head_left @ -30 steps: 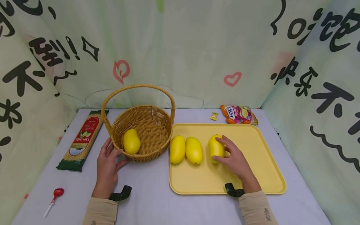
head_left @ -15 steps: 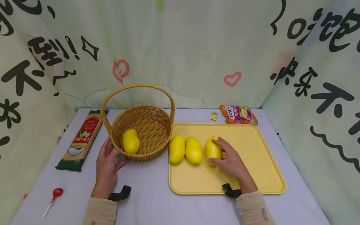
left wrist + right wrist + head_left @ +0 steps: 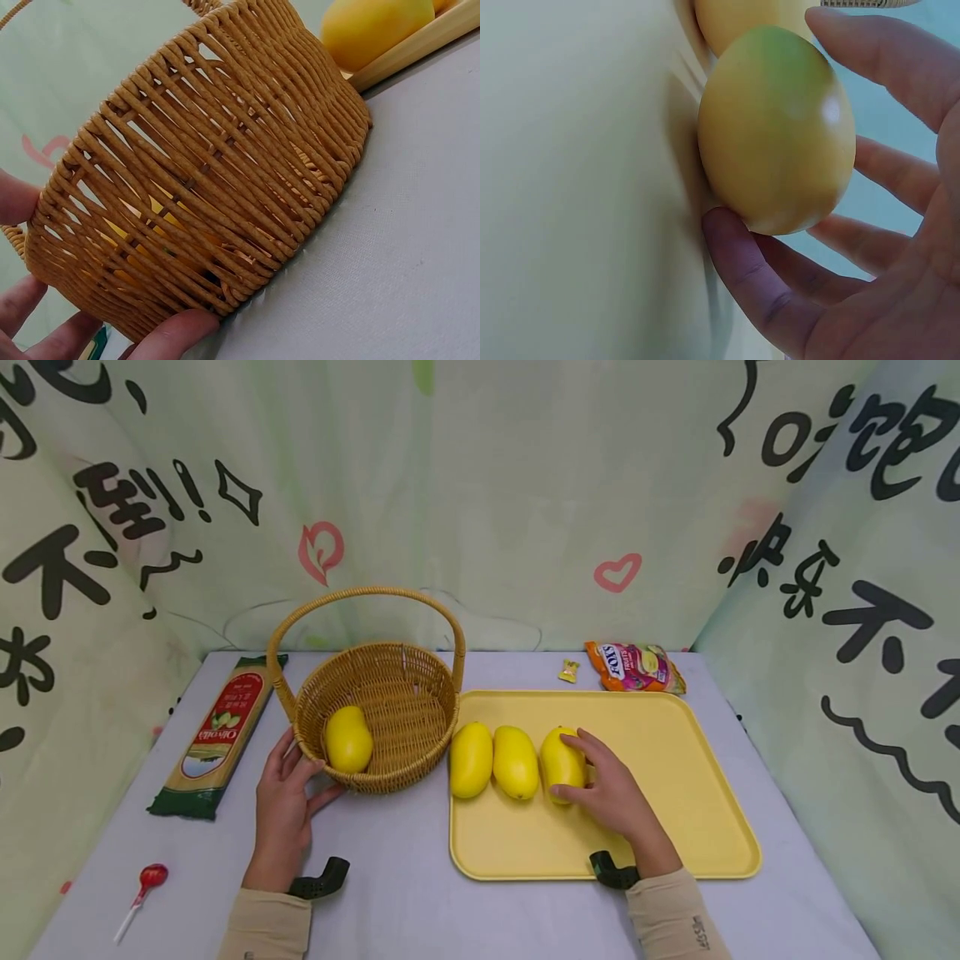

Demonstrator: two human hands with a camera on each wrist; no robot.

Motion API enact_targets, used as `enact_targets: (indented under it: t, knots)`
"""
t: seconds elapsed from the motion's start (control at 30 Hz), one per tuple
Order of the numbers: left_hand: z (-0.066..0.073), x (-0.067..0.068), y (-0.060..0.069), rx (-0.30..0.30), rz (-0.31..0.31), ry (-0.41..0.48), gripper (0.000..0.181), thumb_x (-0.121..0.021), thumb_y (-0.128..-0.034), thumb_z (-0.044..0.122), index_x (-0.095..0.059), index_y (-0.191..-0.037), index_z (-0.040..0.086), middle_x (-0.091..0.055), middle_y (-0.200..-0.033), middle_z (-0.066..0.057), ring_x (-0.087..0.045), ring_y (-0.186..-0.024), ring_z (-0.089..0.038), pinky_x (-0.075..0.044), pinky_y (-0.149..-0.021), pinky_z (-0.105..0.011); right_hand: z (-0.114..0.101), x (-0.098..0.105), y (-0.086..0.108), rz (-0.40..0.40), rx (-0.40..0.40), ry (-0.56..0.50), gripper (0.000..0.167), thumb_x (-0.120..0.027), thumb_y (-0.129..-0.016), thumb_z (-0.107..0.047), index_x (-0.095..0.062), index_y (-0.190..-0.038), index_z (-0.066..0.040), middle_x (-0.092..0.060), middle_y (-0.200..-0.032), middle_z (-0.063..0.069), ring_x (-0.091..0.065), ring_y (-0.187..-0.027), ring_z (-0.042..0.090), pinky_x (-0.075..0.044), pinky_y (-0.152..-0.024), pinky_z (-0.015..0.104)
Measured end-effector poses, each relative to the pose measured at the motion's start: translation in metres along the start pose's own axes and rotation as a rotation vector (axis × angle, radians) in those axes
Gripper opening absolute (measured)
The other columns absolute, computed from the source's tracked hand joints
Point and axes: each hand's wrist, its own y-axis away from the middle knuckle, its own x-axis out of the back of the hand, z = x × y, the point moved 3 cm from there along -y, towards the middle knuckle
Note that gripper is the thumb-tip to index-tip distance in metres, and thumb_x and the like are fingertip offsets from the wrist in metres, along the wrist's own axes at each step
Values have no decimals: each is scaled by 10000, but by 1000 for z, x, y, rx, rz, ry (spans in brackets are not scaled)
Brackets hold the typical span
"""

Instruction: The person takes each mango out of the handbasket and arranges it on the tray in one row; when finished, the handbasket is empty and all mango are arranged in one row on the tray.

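In the head view my right hand (image 3: 606,787) grips a yellow mango (image 3: 561,766) lying on the yellow tray (image 3: 607,847). The right wrist view has thumb and fingers spread around that mango (image 3: 776,131), which looks yellow-green there. To its left, two more mangoes (image 3: 516,762) (image 3: 472,760) lie side by side. My left hand (image 3: 287,810) rests against the near left side of the wicker basket (image 3: 412,718), its fingers spread. Inside the basket lies another mango (image 3: 348,740). The left wrist view shows fingertips touching the basket's woven wall (image 3: 202,157).
A long green and tan packet (image 3: 221,735) lies left of the basket. A red lollipop (image 3: 153,877) is at the front left. Behind the tray are a small yellow wrapped candy (image 3: 568,672) and a colourful candy bag (image 3: 636,667). The basket's tall handle (image 3: 367,592) arches above it.
My right hand has slid its mango leftward across the tray, closing the gap to the other two. My left hand and the basket have stayed in place.
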Motion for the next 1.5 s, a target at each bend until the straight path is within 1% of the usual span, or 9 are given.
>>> enact_targets:
  t: [0.33, 0.6, 0.73, 0.9, 1.0, 1.07, 1.23, 1.33, 1.5]
  knots:
    - [-2, 0, -1, -7, -2, -4, 729, -556, -1054, 123, -280, -1655, 428, -302, -1739, 51, -442, -1503, -244, -625, -937, -467, -1, 3, 2, -17, -34, -30, 805, -827, -918, -357, -457, -1593, -120, -248, -1738, 221, -487, -1444, 479, -580, -1060, 541]
    - [0, 2, 0, -8, 7, -4, 730, -558, -1052, 124, -280, -1656, 427, -303, -1740, 48, -440, -1508, -248, -620, -945, -475, -5, 11, 6, -6, -34, -63, 818, -841, -910, -310, -442, -1604, -145, -276, -1729, 212, -468, -1455, 500, -585, -1048, 543]
    - [0, 3, 0, -6, 15, 5, 729, -556, -1051, 115, -289, -1654, 425, -296, -1743, 40, -425, -1520, -253, -616, -943, -475, -12, 21, 12, 20, 5, -43, 801, -829, -920, -321, -448, -1598, -129, -316, -1709, 220, -452, -1459, 497, -569, -1056, 589]
    - [0, 1, -1, -5, -3, 18, 729, -555, -1053, 107, -285, -1660, 408, -279, -1751, 29, -400, -1539, -262, -609, -956, -483, -29, 36, 24, 109, 91, -5, 717, -815, -935, -297, -510, -1549, -86, -416, -1656, 212, -504, -1410, 464, -580, -1024, 595]
    - [0, 1, -1, -5, -10, 12, 731, -555, -1052, 116, -278, -1662, 407, -280, -1751, 39, -408, -1534, -256, -612, -963, -481, -39, 39, 31, 167, 128, -25, 619, -797, -953, -259, -567, -1501, -82, -493, -1613, 167, -560, -1378, 411, -610, -990, 530]
    - [-1, -1, -2, -4, -15, 9, 730, -557, -1051, 120, -280, -1661, 411, -285, -1748, 50, -416, -1529, -252, -614, -963, -479, -45, 41, 34, 181, 148, -67, 574, -778, -970, -244, -586, -1491, -100, -534, -1586, 132, -582, -1366, 374, -636, -968, 423]
    - [-2, -1, -3, 0, -19, 7, 736, -563, -1049, 134, -271, -1660, 423, -277, -1750, 74, -416, -1528, -235, -614, -971, -483, -66, 40, 28, 95, 180, -214, 582, -743, -997, -252, -547, -1543, -204, -549, -1582, 67, -576, -1402, 318, -589, -940, 181]
    - [-2, 0, -3, 10, -19, 10, 741, -568, -1046, 139, -268, -1658, 431, -271, -1751, 87, -416, -1527, -220, -621, -971, -474, -84, 34, 17, 22, 178, -253, 610, -759, -983, -288, -532, -1550, -267, -541, -1590, 33, -565, -1424, 304, -606, -972, 270]
    - [-2, 2, -3, 18, -25, 15, 743, -562, -1051, 137, -256, -1661, 432, -254, -1758, 80, -398, -1539, -219, -620, -970, -473, -116, 9, -8, -82, 188, -249, 629, -803, -935, -380, -559, -1514, -350, -544, -1589, -32, -590, -1408, 282, -555, -1091, 572]
